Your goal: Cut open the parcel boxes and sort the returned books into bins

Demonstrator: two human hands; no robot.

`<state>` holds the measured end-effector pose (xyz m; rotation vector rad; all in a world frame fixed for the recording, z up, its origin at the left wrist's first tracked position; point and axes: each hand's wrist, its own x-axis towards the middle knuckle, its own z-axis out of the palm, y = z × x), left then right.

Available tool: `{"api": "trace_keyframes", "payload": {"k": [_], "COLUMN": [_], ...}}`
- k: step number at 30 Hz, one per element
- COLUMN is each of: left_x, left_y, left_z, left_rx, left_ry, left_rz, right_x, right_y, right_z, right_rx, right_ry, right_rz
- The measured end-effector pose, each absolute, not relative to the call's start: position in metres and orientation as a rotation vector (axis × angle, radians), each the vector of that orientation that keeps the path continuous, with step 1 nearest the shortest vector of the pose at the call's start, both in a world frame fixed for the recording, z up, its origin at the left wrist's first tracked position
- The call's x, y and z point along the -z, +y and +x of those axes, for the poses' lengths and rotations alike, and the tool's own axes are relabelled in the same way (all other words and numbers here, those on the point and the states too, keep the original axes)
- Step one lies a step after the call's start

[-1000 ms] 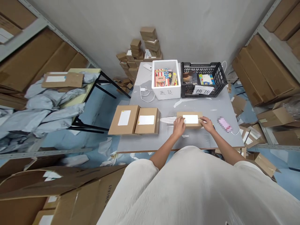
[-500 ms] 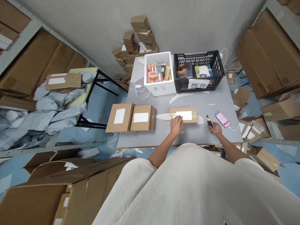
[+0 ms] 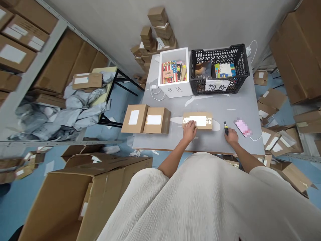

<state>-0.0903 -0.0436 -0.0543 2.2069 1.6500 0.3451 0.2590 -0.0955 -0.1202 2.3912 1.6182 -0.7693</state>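
Note:
My left hand [image 3: 190,131] lies on the near left part of a small taped cardboard box [image 3: 209,123], its fingers spread over the top beside a white label. The box sits flat on the grey table [image 3: 173,142]. To the right, my right hand [image 3: 232,136] is closed around the handle of a black and yellow utility knife [image 3: 226,128]. The knife lies low against the tabletop, its front end pointing away from me, and the hand covers the rear of the handle. A pink phone [image 3: 242,128], partly pixelated, lies right of the knife with a white cable.
Two labelled cardboard boxes [image 3: 156,125] stand at the table's left. Behind are a white foam bin [image 3: 175,91] of books and a black plastic crate [image 3: 235,87] with books. A big open carton [image 3: 110,187] stands on the floor at left, and parcels crowd the shelves.
The view has turned a little to the left. My right hand now covers more of the knife's handle. My left hand stays on the box.

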Motion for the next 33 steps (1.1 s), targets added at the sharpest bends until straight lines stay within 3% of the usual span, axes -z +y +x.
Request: {"api": "trace_keyframes", "payload": {"k": [10,14,19,25,33], "left_x": [0.061,0.066,0.065,0.058,0.059], "left_y": [-0.045,-0.047,-0.046,-0.046,-0.055], "left_z": [-0.092,-0.092,-0.1,-0.122,-0.135], "left_rx": [-0.461,-0.55,-0.64,-0.699,-0.683], "left_ry": [1.608,1.585,1.518,1.531,1.352], "left_rz": [2.217,2.228,2.241,2.218,2.218], "right_x": [0.099,0.071,0.02,-0.032,-0.062], "right_y": [-0.086,-0.064,-0.029,-0.004,0.019], "right_z": [0.264,0.264,0.238,0.168,0.091], "right_rx": [1.132,1.339,1.459,1.116,0.574], "right_ry": [1.436,1.606,1.987,2.478,2.454], "right_rz": [2.739,2.931,2.721,2.128,1.575]}}
